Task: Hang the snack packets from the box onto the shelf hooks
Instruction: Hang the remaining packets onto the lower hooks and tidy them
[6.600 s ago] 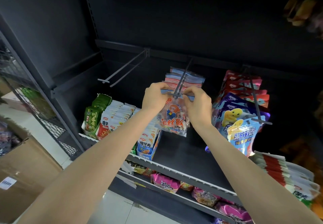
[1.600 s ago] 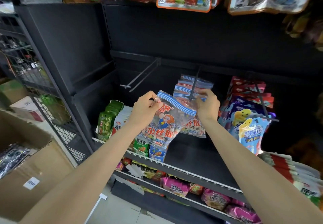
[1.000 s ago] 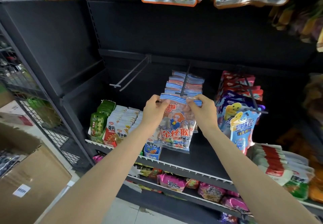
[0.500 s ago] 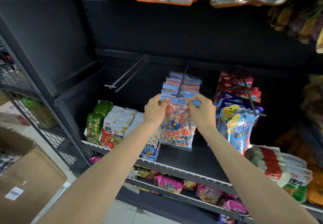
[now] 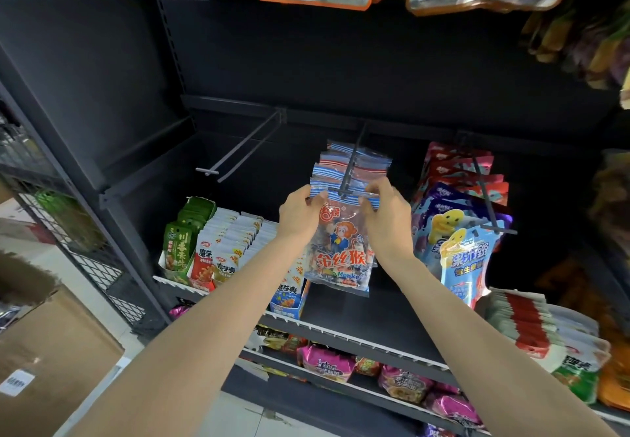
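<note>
Green and white pouches [image 5: 208, 249] stand in rows on the shelf's left. Pink packets [image 5: 327, 363] lie on the lower shelf. Red-and-white packs [image 5: 538, 331] lie stacked at right. Blue jelly pouches [image 5: 463, 259] hang nearby.

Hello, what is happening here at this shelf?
A person is stocking a shop shelf. The left hand and the right hand pinch the top corners of a monkey snack packet, holding it at the tip of the middle hook, where similar packets already hang. The hook to its left is bare.
</note>
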Demonstrator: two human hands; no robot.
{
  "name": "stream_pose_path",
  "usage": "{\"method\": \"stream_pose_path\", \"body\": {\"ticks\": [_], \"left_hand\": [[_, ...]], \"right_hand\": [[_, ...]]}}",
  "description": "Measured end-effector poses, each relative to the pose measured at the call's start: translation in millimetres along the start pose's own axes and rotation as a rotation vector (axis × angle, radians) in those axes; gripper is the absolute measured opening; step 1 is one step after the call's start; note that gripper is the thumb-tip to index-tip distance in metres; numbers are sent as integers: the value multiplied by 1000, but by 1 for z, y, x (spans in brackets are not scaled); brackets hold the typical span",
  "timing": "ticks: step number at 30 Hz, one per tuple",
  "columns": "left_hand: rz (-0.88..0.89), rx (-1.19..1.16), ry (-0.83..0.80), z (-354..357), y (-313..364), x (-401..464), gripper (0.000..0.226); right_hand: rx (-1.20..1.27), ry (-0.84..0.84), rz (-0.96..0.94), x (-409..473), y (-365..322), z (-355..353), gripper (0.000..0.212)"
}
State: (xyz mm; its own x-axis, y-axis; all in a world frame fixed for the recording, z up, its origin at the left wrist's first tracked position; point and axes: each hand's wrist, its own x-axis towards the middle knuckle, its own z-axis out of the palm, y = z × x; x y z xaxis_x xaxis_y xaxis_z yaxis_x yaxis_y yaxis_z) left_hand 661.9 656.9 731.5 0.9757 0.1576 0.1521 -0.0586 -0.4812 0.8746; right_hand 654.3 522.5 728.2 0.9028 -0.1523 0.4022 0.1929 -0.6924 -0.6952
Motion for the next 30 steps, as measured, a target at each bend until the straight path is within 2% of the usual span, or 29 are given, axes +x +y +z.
{"method": "stream_pose_path", "body": {"ticks": [3, 6, 8, 10, 12, 14, 16, 19, 24, 26, 30], "left_hand": [[67, 68, 27, 0, -1, 9, 19], [188, 171, 98, 1, -9, 15, 11], [246, 266, 132, 0, -15, 16, 18], [294, 334, 153, -1, -18, 12, 23], [332, 362, 165, -4, -20, 6, 28], [343, 372, 178, -12, -24, 0, 29], [335, 409, 188, -27, -33, -4, 26], [287, 483, 208, -66, -56, -9, 19], [63, 579, 333, -158, -119, -27, 16], [-50, 521, 408, -202, -151, -35, 22], [-284, 249, 624, -296, -217, -47, 31]], "right_hand": [[-202, 95, -161, 0, 4, 4, 42], [-410, 203, -308, -4, 8, 4, 42], [-446, 178, -362, -8, 9, 7, 38], [-461, 55, -408, -14, 8, 12, 31], [-384, -144, -345, -22, 1, 20, 24], [-257, -329, -249, -29, -6, 30, 27], [-196, -432, -235, -34, -18, 40, 31], [-109, -487, -271, -39, -39, 70, 34], [8, -603, -357, -52, -104, 144, 30], [73, -661, -389, -62, -141, 179, 29], [217, -786, -450, -91, -220, 256, 24]]}}
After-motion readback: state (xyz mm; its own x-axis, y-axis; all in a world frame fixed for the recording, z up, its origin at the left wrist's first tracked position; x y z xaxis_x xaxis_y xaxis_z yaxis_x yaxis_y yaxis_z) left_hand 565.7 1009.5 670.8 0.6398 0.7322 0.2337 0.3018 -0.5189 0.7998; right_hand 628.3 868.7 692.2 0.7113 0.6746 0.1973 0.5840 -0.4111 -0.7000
